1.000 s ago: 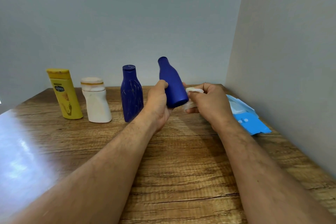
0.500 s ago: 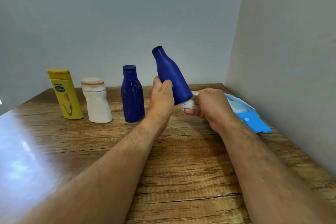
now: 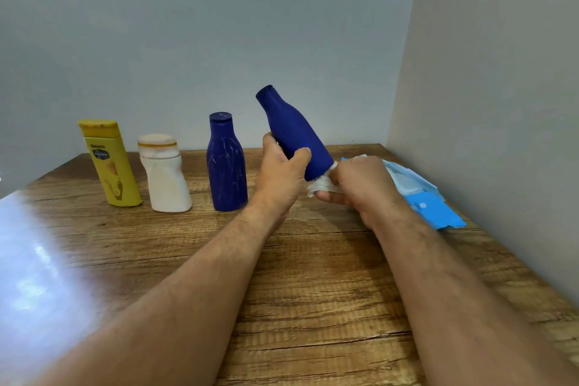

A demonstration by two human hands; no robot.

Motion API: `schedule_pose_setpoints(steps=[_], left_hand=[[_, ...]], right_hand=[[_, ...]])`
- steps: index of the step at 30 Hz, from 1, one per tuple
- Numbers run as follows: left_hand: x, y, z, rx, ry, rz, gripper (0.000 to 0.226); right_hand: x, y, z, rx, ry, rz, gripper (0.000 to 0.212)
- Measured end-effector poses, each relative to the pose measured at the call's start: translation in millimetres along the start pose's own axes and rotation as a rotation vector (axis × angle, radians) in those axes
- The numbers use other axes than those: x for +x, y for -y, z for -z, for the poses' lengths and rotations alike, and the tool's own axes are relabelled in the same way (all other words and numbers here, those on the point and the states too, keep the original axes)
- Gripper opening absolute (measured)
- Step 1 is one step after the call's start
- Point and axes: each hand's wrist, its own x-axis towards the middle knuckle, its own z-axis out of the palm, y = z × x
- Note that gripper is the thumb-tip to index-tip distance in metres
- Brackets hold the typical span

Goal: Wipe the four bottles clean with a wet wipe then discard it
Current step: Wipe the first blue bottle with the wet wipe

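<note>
My left hand (image 3: 282, 171) grips a plain dark blue bottle (image 3: 291, 131) above the table, tilted with its cap up and to the left. My right hand (image 3: 360, 185) presses a crumpled white wet wipe (image 3: 319, 185) against the bottle's base. Standing in a row on the wooden table (image 3: 313, 276) are a yellow bottle (image 3: 109, 163), a stained white bottle (image 3: 164, 175) and a second dark blue bottle (image 3: 226, 163) streaked with pale marks.
A blue and white wet wipe pack (image 3: 419, 194) lies flat at the right, next to the side wall (image 3: 501, 103) and partly behind my right hand. A back wall rises close behind the row of bottles. Glare covers the table's left part.
The held bottle has tilted further left and risen a little. My right hand with the wipe has slid down from the bottle's side to its base.
</note>
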Motion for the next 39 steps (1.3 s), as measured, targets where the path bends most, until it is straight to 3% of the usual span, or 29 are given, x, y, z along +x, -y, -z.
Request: schedule_pose_setpoints(steps=[2, 4, 7, 13, 21, 25, 33, 39], left_hand=[[0.6, 2.3, -0.8, 0.118, -0.023, 0.005, 0.039], [0.9, 4.5, -0.5, 0.283, 0.004, 0.000, 0.041], [3.2, 10.2, -2.1, 0.465, 0.041, 0.013, 0.047], [14.0, 21.5, -7.5, 0.563, -0.022, 0.077, 0.076], [18.8, 30.0, -28.3, 1.023, -0.282, 0.088, 0.076], [26.3, 31.8, -28.7, 1.068, -0.283, 0.091, 0.068], [59.6, 31.2, -18.8, 0.947, -0.144, 0.258, 0.042], [73.8, 37.4, -18.0, 0.928, -0.029, 0.308, 0.041]], right_hand=[[-1.9, -1.3, -0.5, -0.350, -0.167, 0.156, 0.005], [-4.2, -4.2, -4.2, -0.459, -0.227, 0.250, 0.010], [-4.5, -6.0, -7.2, -0.485, -0.275, 0.311, 0.018], [-2.1, -6.6, -8.7, -0.449, -0.289, 0.350, 0.018], [-1.5, -6.5, -5.6, -0.420, -0.312, 0.325, 0.020], [-0.6, -5.9, -5.8, -0.418, -0.299, 0.328, 0.021], [4.5, -6.8, -4.5, -0.423, -0.316, 0.333, 0.022], [7.7, -6.9, -4.0, -0.421, -0.321, 0.353, 0.021]])
